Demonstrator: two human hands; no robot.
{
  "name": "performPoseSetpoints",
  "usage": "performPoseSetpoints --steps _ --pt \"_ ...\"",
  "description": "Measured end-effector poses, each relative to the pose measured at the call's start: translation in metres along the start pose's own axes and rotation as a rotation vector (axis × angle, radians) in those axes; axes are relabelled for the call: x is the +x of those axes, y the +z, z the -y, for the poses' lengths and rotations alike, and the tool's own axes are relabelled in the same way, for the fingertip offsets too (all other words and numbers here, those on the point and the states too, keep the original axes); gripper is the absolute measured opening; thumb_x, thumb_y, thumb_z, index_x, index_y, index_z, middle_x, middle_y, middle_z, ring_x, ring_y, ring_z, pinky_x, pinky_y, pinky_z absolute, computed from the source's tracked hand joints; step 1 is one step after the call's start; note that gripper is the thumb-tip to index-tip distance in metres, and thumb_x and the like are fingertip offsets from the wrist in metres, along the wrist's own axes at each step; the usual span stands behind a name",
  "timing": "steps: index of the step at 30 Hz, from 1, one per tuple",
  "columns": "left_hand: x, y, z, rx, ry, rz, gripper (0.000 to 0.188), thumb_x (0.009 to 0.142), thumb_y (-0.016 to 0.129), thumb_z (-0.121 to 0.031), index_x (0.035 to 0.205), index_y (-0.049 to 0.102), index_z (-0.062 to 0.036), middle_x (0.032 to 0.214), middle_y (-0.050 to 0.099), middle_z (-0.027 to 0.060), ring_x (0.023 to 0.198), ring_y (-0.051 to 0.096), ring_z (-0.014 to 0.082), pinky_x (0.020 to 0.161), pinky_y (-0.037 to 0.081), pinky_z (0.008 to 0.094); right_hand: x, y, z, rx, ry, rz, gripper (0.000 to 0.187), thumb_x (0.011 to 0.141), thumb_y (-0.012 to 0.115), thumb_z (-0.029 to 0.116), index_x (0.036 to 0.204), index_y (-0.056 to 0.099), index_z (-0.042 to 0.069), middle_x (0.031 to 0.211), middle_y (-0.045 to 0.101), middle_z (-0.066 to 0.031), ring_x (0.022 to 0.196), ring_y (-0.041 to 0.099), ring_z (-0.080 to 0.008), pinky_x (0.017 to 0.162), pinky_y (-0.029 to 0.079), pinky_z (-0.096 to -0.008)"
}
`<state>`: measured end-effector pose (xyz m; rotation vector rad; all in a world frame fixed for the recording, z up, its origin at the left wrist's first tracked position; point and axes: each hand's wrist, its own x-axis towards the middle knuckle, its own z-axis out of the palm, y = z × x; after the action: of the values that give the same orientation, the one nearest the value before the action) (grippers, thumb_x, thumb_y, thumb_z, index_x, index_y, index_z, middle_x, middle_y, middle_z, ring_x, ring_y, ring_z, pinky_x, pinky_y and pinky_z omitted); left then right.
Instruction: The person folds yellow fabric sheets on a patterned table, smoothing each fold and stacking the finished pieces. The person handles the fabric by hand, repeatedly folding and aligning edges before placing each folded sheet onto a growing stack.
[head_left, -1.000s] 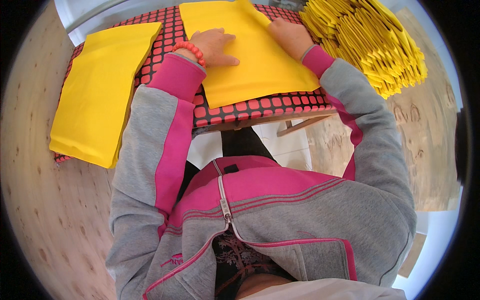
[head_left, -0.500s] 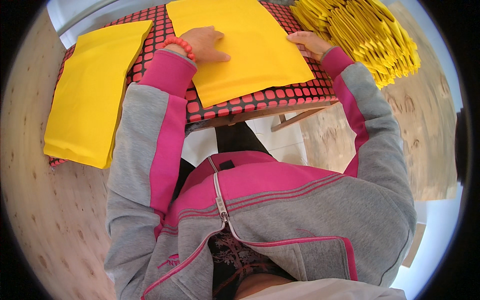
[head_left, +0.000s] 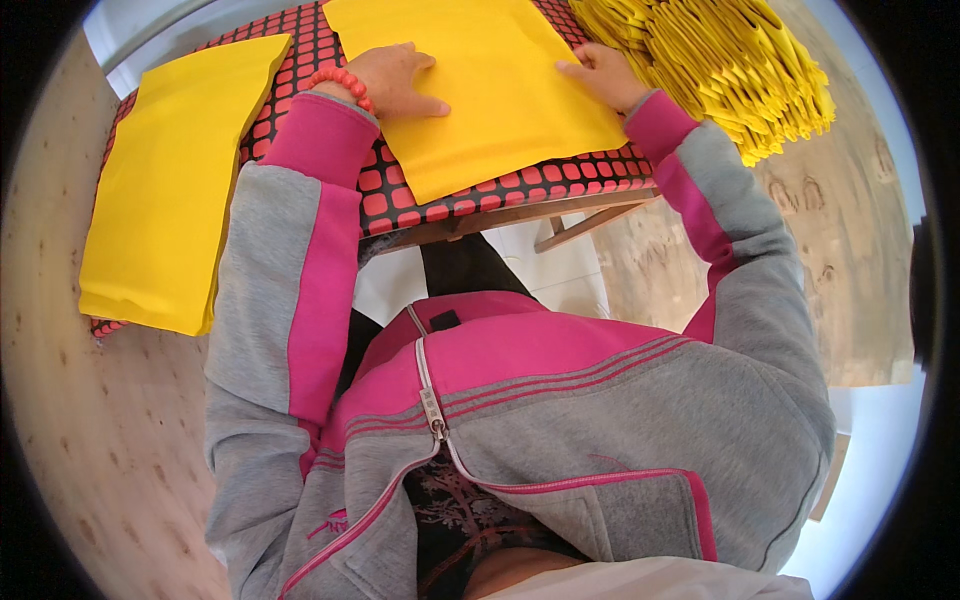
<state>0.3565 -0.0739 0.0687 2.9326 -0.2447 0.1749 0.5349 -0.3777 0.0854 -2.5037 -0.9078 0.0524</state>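
Note:
A flat yellow rectangular piece (head_left: 490,110), cloth-like with a ridge along its near edge, lies on the table before me. My left hand (head_left: 390,82), wearing a red bead bracelet, rests on its left part with thumb and fingers spread. Over its right edge is my right hand (head_left: 605,78), fingers loosely bent and the thumb apart from them on the yellow surface. Whether the piece is one layer or several I cannot tell. To the left, a thicker yellow piece or pile of the same sort (head_left: 175,185) lies beside my left forearm.
A large fanned pile of folded yellow pieces (head_left: 735,75) stands at the far right, past my right hand. The table has a red-and-black checked cover (head_left: 480,197) and a wooden frame (head_left: 590,220). Wood-patterned board (head_left: 800,240) shows on the right.
My right hand has moved from the piece's right edge slightly left and farther onto it, with its fingers more bent. The left hand stays spread on the piece. The whole view has shifted slightly.

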Motion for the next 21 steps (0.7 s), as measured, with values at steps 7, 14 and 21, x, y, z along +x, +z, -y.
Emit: performPoseSetpoints --steps 7,14,21 --pt "0.005 0.003 0.006 0.045 -0.025 0.002 0.083 0.080 0.070 -0.065 0.140 0.061 -0.0082 0.135 0.062 0.0171 0.125 0.061 0.0333 0.105 0.049 0.0436 -0.013 -0.028 -0.028 0.669 0.378 0.383 0.024 0.104 0.062 0.028 0.105 0.067 0.004 0.087 0.069 0.0006 0.069 0.064 -0.0089 0.060 0.052 -0.0278" --pt "0.002 0.008 -0.002 0.058 0.049 -0.136 0.082 0.081 0.069 -0.067 0.139 0.063 -0.0094 0.135 0.063 0.0154 0.126 0.060 0.0324 0.104 0.049 0.0439 -0.035 0.001 0.018 -0.728 -0.684 -0.345 0.006 0.089 0.061 0.013 0.093 0.062 0.010 0.086 0.065 -0.0108 0.075 0.070 -0.0284 0.066 0.058 -0.0350" --pt "-0.002 -0.004 -0.008 -0.056 0.053 0.070 0.084 0.085 0.071 -0.061 0.139 0.058 0.0018 0.143 0.054 0.0270 0.134 0.052 0.0409 0.114 0.041 0.0410 -0.020 -0.015 0.012 -0.450 -0.219 0.017 0.024 0.095 0.068 0.023 0.112 0.068 0.007 0.101 0.072 -0.0161 0.078 0.073 -0.0245 0.069 0.059 -0.0345"
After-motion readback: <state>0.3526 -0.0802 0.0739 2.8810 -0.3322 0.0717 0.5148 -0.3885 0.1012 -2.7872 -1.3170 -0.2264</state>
